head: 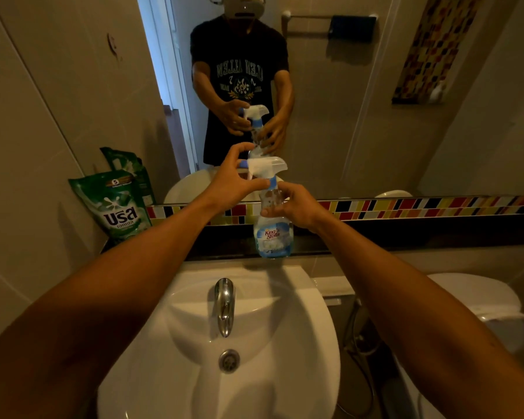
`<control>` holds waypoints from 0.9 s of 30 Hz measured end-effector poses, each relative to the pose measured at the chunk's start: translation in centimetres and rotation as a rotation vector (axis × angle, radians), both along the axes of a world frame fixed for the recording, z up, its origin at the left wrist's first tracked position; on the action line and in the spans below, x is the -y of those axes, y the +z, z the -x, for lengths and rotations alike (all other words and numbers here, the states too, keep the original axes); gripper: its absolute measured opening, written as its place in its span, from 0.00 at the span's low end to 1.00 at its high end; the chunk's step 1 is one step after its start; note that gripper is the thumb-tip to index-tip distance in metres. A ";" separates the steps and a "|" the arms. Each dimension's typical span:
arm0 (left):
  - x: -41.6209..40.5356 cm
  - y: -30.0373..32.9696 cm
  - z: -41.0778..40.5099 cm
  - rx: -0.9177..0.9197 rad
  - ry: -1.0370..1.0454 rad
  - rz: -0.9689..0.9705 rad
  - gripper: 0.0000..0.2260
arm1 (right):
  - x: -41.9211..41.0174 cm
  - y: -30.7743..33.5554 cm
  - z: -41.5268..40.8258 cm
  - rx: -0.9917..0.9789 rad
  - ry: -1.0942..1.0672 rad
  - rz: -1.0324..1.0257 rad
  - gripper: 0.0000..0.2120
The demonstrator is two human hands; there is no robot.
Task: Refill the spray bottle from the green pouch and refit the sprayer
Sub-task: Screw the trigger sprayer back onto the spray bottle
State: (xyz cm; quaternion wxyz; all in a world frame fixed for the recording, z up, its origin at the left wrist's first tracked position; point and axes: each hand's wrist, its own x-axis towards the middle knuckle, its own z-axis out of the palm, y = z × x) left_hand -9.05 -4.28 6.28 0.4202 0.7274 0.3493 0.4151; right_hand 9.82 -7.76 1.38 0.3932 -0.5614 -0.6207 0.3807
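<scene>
Spray bottle (273, 234) is stood upright on the dark ledge (375, 237) behind the sink (300, 328), near the middle of the ledge's front edge and just beyond the tap (224, 306), with its long axis vertical and its printed label turned toward the camera. The white sprayer (266, 167) is seated on top, joined at a blue collar (273, 182); its nozzle is pointed to the left and its rear end to the right, so the head lies roughly parallel to the mirror (345, 101). The left hand (230, 182) is held at the sprayer, thumb and forefinger curled around the nozzle end with the remaining fingers bent beneath it near the collar. The right hand (294, 204) is wrapped around the clear neck of the bottle below the collar, fingers closed on it from the right. Liquid is seen only in the lower part of the bottle, behind the label. A green pouch (118, 204) is leaned against the wall at the left end of the ledge, standing on its base, well apart from the bottle, with its printed front facing outward. Both hands and the bottle are repeated in the mirror.
</scene>
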 end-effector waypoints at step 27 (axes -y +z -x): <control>-5.3 -19.3 -11.2 -0.017 0.148 0.342 0.21 | -7.0 -6.5 -9.2 -0.057 -0.105 0.023 0.21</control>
